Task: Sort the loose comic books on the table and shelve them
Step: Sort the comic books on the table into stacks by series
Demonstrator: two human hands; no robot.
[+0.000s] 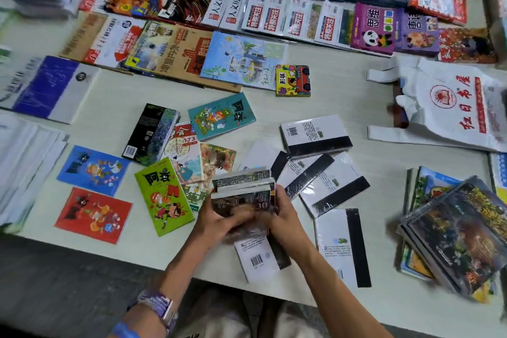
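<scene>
Both hands hold a small stack of dark-covered comic books above the table's near edge, the top cover marked 30. My left hand grips the stack's left side and my right hand grips its right side. Several white-backed comics with black strips lie scattered face down to the right of the stack, one right under my hands. To the left lie a green comic, a red one, a blue one, a teal one and a black book.
Rows of magazines and children's books cover the far side of the white table. A white plastic bag with red print lies at the right. A tilted pile of larger books sits at the right edge. Paper stacks stand at the left.
</scene>
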